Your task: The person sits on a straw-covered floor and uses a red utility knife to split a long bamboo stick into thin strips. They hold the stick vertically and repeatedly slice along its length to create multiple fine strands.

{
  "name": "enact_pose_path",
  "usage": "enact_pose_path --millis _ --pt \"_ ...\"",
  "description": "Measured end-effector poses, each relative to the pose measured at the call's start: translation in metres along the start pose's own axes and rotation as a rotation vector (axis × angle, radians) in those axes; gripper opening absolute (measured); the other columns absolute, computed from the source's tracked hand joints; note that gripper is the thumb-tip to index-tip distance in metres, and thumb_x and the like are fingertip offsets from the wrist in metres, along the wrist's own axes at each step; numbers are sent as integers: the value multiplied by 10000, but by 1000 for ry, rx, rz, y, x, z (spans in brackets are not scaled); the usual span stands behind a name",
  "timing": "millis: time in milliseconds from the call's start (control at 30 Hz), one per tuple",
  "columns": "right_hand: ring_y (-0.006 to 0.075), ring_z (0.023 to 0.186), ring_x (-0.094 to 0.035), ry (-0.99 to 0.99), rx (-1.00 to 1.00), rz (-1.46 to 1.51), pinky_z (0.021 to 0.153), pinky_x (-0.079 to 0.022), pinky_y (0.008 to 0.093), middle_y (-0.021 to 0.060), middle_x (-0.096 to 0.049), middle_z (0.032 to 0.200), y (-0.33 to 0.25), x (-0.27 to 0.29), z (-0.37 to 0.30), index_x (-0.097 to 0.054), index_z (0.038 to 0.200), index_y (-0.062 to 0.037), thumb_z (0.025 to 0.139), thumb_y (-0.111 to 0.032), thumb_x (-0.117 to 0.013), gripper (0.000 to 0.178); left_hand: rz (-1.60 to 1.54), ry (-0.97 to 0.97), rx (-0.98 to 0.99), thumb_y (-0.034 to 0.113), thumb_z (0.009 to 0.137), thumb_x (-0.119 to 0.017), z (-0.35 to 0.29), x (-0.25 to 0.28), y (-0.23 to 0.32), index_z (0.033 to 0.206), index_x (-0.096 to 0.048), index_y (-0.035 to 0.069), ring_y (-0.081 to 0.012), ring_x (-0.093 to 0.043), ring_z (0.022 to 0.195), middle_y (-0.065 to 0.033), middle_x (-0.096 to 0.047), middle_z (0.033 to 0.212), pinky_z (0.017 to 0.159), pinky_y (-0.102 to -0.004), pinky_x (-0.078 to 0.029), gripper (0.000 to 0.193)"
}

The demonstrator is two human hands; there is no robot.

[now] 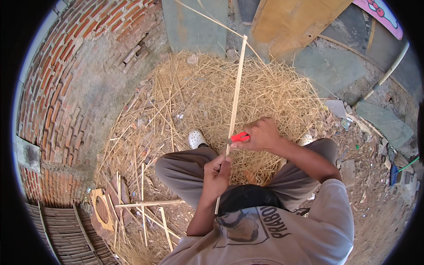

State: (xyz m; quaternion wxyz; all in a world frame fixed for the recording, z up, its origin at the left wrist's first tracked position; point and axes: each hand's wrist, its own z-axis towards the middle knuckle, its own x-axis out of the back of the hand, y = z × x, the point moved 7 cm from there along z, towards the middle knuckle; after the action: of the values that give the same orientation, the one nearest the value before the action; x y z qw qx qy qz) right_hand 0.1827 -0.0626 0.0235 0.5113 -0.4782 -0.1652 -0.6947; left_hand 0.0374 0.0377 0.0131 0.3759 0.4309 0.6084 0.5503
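My left hand (217,175) grips a long pale strip of split bamboo (237,88) near its lower end. The strip stretches away from me over the shavings, and its short tail pokes out below the hand. In my right hand (263,134) is a red-handled utility knife (241,137), its fingers closed round the handle. The knife's blade end meets the strip just above my left hand. How deep the blade sits in the strip I cannot tell.
A heap of straw-coloured shavings (207,92) covers the ground beyond my crossed legs. Loose bamboo sticks (150,203) lie at my left, near a board with a round hole (102,209). A brick wall (57,101) rises on the left; grey panels (194,28) stand at the back.
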Motion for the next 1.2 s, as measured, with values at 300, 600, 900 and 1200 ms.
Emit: enact_pose_path --millis 300,600,900,1200 --pt "198 369 -503 -149 -417 -125 389 -404 354 36 -468 407 112 -2 23 -636 557 -103 833 -810 -411 792 136 -121 -18 69 1011 -486 -43 -10 0 1282 -590 0 15 -323 572 118 -387 663 498 -186 -241 299" --pt "227 396 -562 -133 63 38 417 -437 373 63 -528 442 -24 -21 -7 -626 550 -111 717 -837 -544 750 -35 7 6 76 1018 -477 -19 10 -5 1270 -613 20 22 -326 592 123 -403 682 511 -180 -249 292" --pt "224 387 -557 -148 -178 -66 396 -419 368 50 -522 431 47 -18 12 -628 549 -112 772 -842 -472 779 33 -7 45 87 1008 -504 -25 -3 -12 1306 -590 13 21 -311 543 119 -413 646 479 -186 -227 319" --pt "241 407 -559 -82 68 44 440 -439 367 59 -530 456 -7 -10 1 -582 519 -110 652 -797 -647 702 208 12 -27 72 1008 -486 -12 4 2 1304 -578 10 0 -337 605 85 -414 675 510 -195 -281 316"
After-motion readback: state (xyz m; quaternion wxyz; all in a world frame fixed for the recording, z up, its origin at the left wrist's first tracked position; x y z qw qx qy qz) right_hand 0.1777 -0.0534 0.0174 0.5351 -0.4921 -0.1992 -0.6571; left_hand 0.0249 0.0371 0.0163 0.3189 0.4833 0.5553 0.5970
